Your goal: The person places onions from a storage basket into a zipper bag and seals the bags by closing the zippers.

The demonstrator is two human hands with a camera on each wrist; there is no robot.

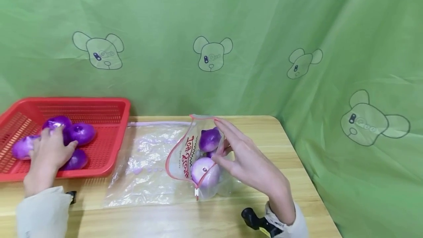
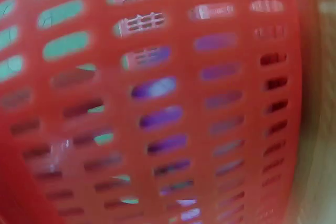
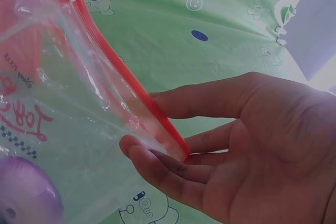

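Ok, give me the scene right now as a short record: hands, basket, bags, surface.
Left hand: inside the red basket, on purple onions; grip unclear
Right hand: pinches the red rim of the printed bag
Basket contents: at least four purple onions
Printed bag: mouth open, at least two onions inside, white zip slider at the near end
Clear plastic: lies flat, between basket and printed bag
Surface: wooden table
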